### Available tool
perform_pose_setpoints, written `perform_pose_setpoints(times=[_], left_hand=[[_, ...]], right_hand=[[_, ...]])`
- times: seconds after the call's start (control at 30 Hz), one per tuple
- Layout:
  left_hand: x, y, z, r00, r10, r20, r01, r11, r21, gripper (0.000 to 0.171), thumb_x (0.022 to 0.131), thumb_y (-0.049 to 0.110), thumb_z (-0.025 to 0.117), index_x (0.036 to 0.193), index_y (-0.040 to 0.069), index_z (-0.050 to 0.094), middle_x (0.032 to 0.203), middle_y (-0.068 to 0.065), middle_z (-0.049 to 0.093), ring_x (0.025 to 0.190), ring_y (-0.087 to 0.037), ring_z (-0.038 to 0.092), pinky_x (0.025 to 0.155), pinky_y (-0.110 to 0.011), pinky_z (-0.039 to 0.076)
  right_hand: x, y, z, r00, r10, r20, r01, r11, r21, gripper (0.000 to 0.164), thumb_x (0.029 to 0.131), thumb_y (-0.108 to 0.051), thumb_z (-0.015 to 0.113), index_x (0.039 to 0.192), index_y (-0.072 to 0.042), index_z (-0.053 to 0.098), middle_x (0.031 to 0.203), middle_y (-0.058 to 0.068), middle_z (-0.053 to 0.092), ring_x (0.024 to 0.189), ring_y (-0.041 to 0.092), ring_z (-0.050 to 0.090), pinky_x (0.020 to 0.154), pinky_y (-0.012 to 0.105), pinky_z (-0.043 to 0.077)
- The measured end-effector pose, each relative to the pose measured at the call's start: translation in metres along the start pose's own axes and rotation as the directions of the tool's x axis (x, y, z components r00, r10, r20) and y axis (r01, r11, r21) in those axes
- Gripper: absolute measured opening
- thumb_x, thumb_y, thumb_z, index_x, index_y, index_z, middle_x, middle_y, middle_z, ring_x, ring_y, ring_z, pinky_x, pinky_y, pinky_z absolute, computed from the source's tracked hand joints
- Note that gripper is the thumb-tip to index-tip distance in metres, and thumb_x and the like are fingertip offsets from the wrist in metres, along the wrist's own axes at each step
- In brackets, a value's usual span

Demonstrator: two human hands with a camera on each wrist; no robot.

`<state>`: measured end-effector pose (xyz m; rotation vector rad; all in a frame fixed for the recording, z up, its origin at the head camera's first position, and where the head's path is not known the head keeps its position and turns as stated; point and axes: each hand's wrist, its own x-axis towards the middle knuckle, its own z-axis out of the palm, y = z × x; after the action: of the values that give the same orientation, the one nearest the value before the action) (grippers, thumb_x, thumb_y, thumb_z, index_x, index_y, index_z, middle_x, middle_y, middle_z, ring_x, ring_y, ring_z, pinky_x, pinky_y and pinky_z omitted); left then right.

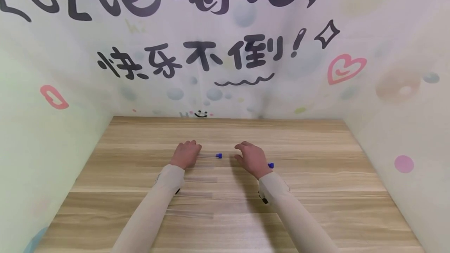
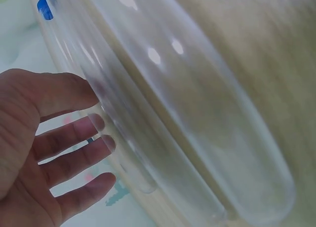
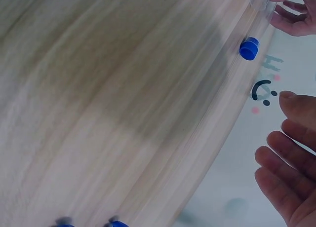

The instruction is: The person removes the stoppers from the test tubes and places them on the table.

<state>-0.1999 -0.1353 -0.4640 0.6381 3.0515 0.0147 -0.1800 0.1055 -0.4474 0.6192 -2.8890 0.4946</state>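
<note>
My left hand (image 1: 186,154) is low over the table at the end of a clear tube (image 1: 206,156) that has a blue cap (image 1: 219,155) at its right end. In the left wrist view, the thumb lies across the farthest clear tube, with fingertips behind it, pinching it. More clear round-ended tubes (image 2: 212,113) lie beside it. My right hand (image 1: 252,159) hovers to the right of the capped end, fingers loosely bent and apart, holding nothing; the right wrist view shows it apart from the blue cap (image 3: 249,48).
Several clear tubes (image 1: 191,214) lie in a row towards the front of the wooden table (image 1: 316,221). Another blue cap (image 1: 270,165) shows beside my right wrist, and blue caps (image 3: 117,223) appear at the right wrist view's bottom edge. A printed backdrop (image 1: 175,100) encloses the table's back and sides.
</note>
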Motion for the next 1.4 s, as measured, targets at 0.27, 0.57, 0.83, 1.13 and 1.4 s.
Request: perform_pose_setpoints(times=[0.27, 0.57, 0.83, 1.13, 1.4], left_hand=[[0.000, -0.001, 0.000, 1.000, 0.005, 0.007, -0.005, 1.000, -0.005, 0.006, 0.087, 0.002, 0.063, 0.088, 0.006, 0.066, 0.082, -0.010, 0.062, 0.075, -0.028, 0.062, 0.062, -0.042, 0.053], [0.001, 0.002, -0.001, 1.000, 0.014, 0.004, -0.014, 1.000, 0.015, 0.007, 0.086, 0.000, 0.065, 0.089, 0.006, 0.066, 0.081, -0.010, 0.062, 0.075, -0.026, 0.063, 0.061, -0.040, 0.054], [0.003, 0.013, -0.011, 0.997, 0.059, -0.044, -0.058, 0.998, 0.017, 0.013, 0.085, -0.003, 0.062, 0.091, 0.006, 0.068, 0.082, -0.010, 0.063, 0.075, -0.027, 0.063, 0.061, -0.040, 0.054], [0.000, 0.026, -0.021, 0.990, 0.098, -0.103, -0.096, 0.995, 0.027, 0.014, 0.084, -0.004, 0.063, 0.091, 0.007, 0.069, 0.081, -0.009, 0.063, 0.073, -0.025, 0.063, 0.058, -0.038, 0.054], [-0.002, 0.034, -0.024, 0.984, 0.115, -0.137, -0.111, 0.993, 0.036, 0.012, 0.085, -0.001, 0.063, 0.091, 0.007, 0.068, 0.081, -0.008, 0.064, 0.073, -0.023, 0.063, 0.057, -0.036, 0.054]], right_hand=[[0.001, -0.002, -0.002, 1.000, -0.016, -0.004, 0.016, 1.000, 0.004, 0.026, 0.082, -0.016, 0.073, 0.105, -0.004, 0.069, 0.102, 0.011, 0.069, 0.089, 0.025, 0.068, 0.074, 0.039, 0.056], [0.002, -0.005, -0.003, 1.000, -0.015, 0.020, 0.014, 1.000, 0.015, 0.026, 0.083, -0.016, 0.073, 0.106, -0.004, 0.069, 0.104, 0.011, 0.069, 0.090, 0.025, 0.068, 0.075, 0.038, 0.056], [0.003, -0.007, -0.002, 1.000, -0.029, 0.012, 0.029, 1.000, 0.005, 0.026, 0.083, -0.016, 0.074, 0.105, -0.004, 0.069, 0.103, 0.010, 0.069, 0.088, 0.024, 0.069, 0.073, 0.037, 0.056], [0.003, -0.006, 0.001, 1.000, -0.019, 0.013, 0.019, 1.000, -0.002, 0.027, 0.082, -0.016, 0.074, 0.106, -0.005, 0.070, 0.104, 0.009, 0.069, 0.086, 0.023, 0.069, 0.072, 0.037, 0.056], [0.002, -0.006, 0.001, 1.000, -0.026, 0.005, 0.026, 1.000, 0.000, 0.017, 0.082, -0.013, 0.074, 0.098, -0.006, 0.071, 0.095, 0.008, 0.070, 0.079, 0.019, 0.067, 0.068, 0.035, 0.055]])
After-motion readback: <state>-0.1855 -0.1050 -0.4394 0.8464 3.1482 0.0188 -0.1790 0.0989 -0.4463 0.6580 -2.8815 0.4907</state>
